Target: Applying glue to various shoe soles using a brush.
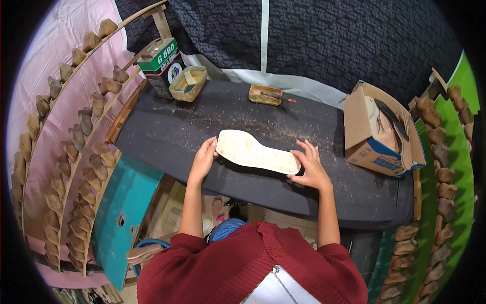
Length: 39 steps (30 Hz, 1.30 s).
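A cream-white shoe sole (255, 154) with faint brownish marks is held level between my two hands, over the near part of the dark table. My left hand (203, 159) grips its wide toe end at the left edge. At the narrow heel end, my right hand (311, 169) has the sole between the thumb and the fingers, with some fingers raised and spread. The undersides of the sole and some of my fingertips are hidden.
Dusty black cloth covers the table (187, 137). Toward its back stand a green-and-black can (161, 66), a crusted tub (188, 83) and a small tray with a brush (265, 95). A cardboard box of sole pieces (374, 131) stands right. Racks of shoe lasts (81, 134) flank both sides.
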### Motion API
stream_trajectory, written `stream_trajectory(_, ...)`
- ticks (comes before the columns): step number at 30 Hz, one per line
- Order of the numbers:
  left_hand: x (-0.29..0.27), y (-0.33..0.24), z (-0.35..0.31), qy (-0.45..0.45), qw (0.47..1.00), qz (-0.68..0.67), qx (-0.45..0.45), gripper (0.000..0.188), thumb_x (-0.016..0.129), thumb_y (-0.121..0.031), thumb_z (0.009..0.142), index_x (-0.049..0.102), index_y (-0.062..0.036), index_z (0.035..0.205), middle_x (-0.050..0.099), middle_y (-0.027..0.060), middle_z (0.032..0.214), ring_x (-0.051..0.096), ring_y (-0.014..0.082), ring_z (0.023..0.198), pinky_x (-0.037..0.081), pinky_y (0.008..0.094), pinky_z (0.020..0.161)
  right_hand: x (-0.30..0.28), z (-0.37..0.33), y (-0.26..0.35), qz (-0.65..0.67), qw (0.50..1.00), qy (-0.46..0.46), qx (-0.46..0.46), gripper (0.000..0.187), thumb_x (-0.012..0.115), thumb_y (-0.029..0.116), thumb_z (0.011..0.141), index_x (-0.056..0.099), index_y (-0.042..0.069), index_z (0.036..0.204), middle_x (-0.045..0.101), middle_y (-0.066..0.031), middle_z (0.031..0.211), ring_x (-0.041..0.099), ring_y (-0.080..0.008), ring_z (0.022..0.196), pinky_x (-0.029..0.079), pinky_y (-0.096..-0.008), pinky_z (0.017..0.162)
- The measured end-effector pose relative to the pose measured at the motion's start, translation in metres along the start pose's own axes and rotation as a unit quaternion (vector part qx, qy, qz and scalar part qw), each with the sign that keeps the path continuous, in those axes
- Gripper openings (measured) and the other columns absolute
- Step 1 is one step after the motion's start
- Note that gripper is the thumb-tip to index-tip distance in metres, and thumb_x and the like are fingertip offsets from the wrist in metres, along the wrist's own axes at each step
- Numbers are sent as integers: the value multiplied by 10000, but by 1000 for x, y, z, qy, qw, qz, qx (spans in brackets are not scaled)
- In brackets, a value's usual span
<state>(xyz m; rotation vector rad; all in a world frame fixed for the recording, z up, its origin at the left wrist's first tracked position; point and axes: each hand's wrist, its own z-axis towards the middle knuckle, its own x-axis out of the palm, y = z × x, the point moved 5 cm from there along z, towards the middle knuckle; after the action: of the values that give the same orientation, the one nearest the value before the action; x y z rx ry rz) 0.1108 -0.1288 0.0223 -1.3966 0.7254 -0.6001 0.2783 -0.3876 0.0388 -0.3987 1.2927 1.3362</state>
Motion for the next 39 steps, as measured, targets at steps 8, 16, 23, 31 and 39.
stream_trajectory(8,-49,41,55,-39,991,128,-2,418,466,-286,856,445,-5,1164,565,167,1023,534,226,948,402,309,812,37,66,-14,-50,993,103,27,761,730,393,553,436,129,1204,287,-144,1315,159,-361,1264,100,-551,1001)
stream_trajectory(16,-59,5,78,85,922,318,207,715,740,-361,574,461,-111,1183,509,85,1136,408,270,1107,296,389,937,37,121,-84,219,924,-222,221,699,650,355,727,332,15,1248,467,-104,1079,486,-174,901,431,-295,718)
stream_trajectory(23,-52,4,101,218,877,340,260,854,783,-415,466,450,-137,1202,486,90,1151,368,270,1138,225,386,969,63,162,-106,425,781,-269,370,543,656,387,726,449,63,1110,533,-14,860,477,-60,671,369,-168,533)
stream_trajectory(31,-42,2,110,265,860,323,293,897,792,-438,417,465,-136,1196,497,97,1156,369,258,1124,237,379,953,75,190,-115,504,741,-310,317,193,595,229,805,541,82,918,562,-7,695,510,-50,577,404,-178,491)
stream_trajectory(39,-52,5,113,226,867,308,319,903,764,-469,434,450,-118,1204,534,31,1126,409,243,1096,234,395,934,39,195,-69,422,803,-388,162,193,542,157,842,538,10,967,539,-35,742,521,-83,637,446,-204,587)
